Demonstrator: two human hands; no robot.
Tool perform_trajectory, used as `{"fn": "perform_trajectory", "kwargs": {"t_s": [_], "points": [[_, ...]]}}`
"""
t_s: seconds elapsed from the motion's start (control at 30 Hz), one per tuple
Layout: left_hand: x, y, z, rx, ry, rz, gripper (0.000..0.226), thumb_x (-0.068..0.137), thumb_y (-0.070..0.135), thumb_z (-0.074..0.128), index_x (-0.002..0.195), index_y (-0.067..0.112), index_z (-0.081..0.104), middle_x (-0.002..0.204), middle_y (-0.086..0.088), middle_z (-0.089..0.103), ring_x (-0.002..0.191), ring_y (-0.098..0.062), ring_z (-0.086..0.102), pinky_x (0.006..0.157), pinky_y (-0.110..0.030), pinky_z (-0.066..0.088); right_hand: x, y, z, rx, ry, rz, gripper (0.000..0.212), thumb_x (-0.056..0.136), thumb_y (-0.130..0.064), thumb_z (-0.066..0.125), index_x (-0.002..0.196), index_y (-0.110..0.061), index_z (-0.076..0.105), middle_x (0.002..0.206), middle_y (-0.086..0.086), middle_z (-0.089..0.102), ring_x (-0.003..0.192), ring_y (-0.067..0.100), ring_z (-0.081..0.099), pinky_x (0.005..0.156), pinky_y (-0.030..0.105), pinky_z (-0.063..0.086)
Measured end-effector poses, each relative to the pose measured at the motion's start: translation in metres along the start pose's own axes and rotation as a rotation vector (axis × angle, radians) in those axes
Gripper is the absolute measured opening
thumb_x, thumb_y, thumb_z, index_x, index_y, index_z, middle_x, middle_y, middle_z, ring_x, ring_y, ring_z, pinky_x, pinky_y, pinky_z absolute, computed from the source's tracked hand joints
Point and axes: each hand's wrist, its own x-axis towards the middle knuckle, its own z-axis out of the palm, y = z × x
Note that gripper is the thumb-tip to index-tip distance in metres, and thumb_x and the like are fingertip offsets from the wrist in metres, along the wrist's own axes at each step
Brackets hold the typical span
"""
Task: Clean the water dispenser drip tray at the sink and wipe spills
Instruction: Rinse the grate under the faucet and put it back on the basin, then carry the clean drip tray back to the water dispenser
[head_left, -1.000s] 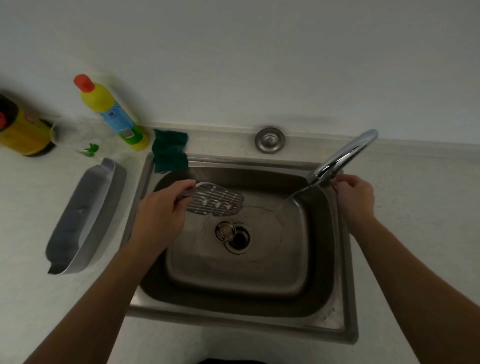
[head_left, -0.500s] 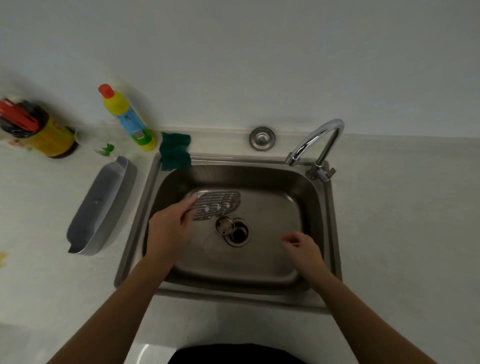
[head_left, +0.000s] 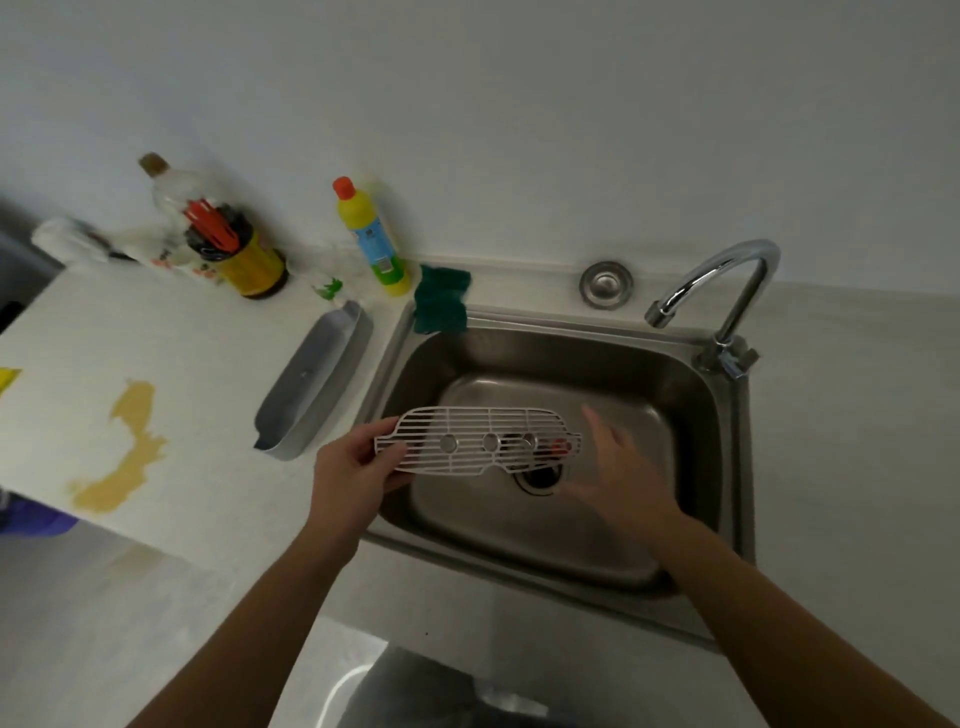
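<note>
My left hand (head_left: 349, 475) pinches the left end of the white slotted drip-tray grille (head_left: 480, 441) and holds it level over the steel sink (head_left: 730, 467). Beside the grille's right end, my right hand (head_left: 621, 480) is spread with straight fingers over the basin and holds nothing. The grey drip tray base (head_left: 311, 382) lies on the counter left of the sink. A green scouring sponge (head_left: 441, 299) sits on the sink's back left corner. No water runs from the chrome tap (head_left: 719, 280).
A yellow-brown spill (head_left: 122, 457) stains the white counter at the left. A detergent bottle (head_left: 371, 236) with a red cap, a dark jar (head_left: 241, 257) and a clear bottle stand along the wall. The drain (head_left: 537, 475) is open in the basin floor.
My right hand left the tap, whose water stopped, and came down over the basin. My left hand raised the grille from the basin and turned it flat. The view shifted left.
</note>
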Motion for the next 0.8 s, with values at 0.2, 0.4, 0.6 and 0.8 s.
{"fn": "perform_trajectory", "kwargs": {"t_s": [0.2, 0.4, 0.6, 0.8], "points": [[0.001, -0.011, -0.057, -0.274, 0.075, -0.032, 0.023, 0.098, 0.004, 0.065, 0.115, 0.016, 0.075, 0.109, -0.010, 0.080, 0.101, -0.029, 0.078, 0.084, -0.043, 0.065, 0.049, -0.064, -0.008, -0.126, 0.046, -0.234, 0.077, 0.078, -0.055, 0.078, 0.145, -0.030, 0.049, 0.127, -0.013, 0.049, 0.114, 0.012, 0.056, 0.087, 0.028, 0.043], [0.044, -0.041, -0.121, -0.423, 0.246, -0.115, 0.020, 0.099, 0.004, 0.063, 0.098, 0.021, 0.074, 0.104, -0.014, 0.080, 0.096, -0.034, 0.078, 0.076, -0.038, 0.065, 0.119, -0.156, 0.007, -0.279, -0.001, -0.396, 0.067, 0.084, -0.052, 0.075, 0.144, -0.031, 0.052, 0.133, -0.010, 0.051, 0.119, 0.013, 0.053, 0.094, 0.031, 0.045], [0.090, -0.081, -0.173, -0.230, 0.307, -0.062, 0.040, 0.080, 0.010, 0.086, 0.107, 0.033, 0.066, 0.105, 0.003, 0.079, 0.092, -0.014, 0.077, 0.073, -0.022, 0.063, 0.213, -0.255, 0.038, -0.363, -0.095, -0.490, 0.073, 0.077, -0.056, 0.080, 0.141, -0.029, 0.057, 0.128, -0.011, 0.053, 0.106, 0.006, 0.049, 0.085, 0.030, 0.043], [0.126, -0.116, -0.179, 0.329, 0.399, -0.051, 0.054, 0.069, 0.033, 0.094, 0.102, 0.043, 0.052, 0.098, 0.017, 0.064, 0.083, -0.008, 0.064, 0.065, -0.022, 0.055, 0.290, -0.308, 0.069, -0.372, -0.269, -0.494, 0.078, 0.077, -0.036, 0.087, 0.147, -0.026, 0.053, 0.133, -0.008, 0.052, 0.117, 0.014, 0.055, 0.102, 0.039, 0.047]]}}
